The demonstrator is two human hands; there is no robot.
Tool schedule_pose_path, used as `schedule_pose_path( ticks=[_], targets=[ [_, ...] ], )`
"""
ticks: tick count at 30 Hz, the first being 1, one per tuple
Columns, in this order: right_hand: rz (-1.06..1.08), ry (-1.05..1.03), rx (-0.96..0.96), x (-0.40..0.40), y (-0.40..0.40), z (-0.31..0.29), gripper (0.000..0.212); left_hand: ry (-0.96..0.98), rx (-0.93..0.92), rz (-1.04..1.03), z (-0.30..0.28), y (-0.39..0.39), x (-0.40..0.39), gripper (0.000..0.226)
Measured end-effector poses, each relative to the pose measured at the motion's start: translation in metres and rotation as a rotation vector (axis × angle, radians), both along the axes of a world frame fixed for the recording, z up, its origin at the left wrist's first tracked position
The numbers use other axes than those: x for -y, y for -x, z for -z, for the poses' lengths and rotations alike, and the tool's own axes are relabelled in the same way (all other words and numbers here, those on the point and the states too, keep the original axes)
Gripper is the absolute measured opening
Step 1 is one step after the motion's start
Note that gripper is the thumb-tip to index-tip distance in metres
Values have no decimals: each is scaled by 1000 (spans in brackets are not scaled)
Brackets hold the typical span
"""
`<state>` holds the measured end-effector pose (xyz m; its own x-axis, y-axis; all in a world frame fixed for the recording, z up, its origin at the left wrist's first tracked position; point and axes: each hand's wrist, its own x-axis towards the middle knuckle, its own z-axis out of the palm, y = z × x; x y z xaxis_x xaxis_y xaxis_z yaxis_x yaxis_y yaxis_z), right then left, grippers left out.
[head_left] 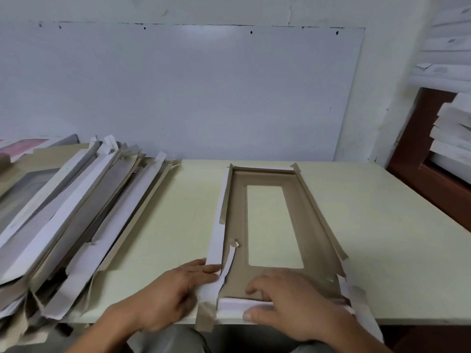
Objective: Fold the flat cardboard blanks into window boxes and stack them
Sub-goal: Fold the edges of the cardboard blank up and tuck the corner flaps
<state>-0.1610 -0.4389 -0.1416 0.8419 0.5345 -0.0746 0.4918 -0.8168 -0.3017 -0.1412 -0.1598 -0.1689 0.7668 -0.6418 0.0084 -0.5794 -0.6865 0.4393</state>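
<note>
A long cardboard blank [237, 220] with a rectangular window lies on the pale table [382, 225], brown inner side up, its side flaps partly raised. My left hand [173, 294] presses straight fingers against the near end of the left white flap. My right hand [293, 301] holds the near end flap, thumb on its white outer face and fingers on the brown panel inside. A pile of flat blanks [76, 212] lies at the left of the table.
A white board leans on the wall behind the table. At the right, white folded boxes [453, 133] are stacked on a reddish-brown wooden unit [418, 174]. More white boxes fill the upper right corner.
</note>
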Motion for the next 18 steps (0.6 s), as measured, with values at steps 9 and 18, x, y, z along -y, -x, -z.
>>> schedule_pose_path(
  ticks=[9,18],
  targets=[
    [66,-85,118,-6,29,19,57,16,-95,53,-1,-8,-8,63],
    [-74,-66,648,-8,53,50,17,-184,11,204,-5,0,-3,76]
  ],
)
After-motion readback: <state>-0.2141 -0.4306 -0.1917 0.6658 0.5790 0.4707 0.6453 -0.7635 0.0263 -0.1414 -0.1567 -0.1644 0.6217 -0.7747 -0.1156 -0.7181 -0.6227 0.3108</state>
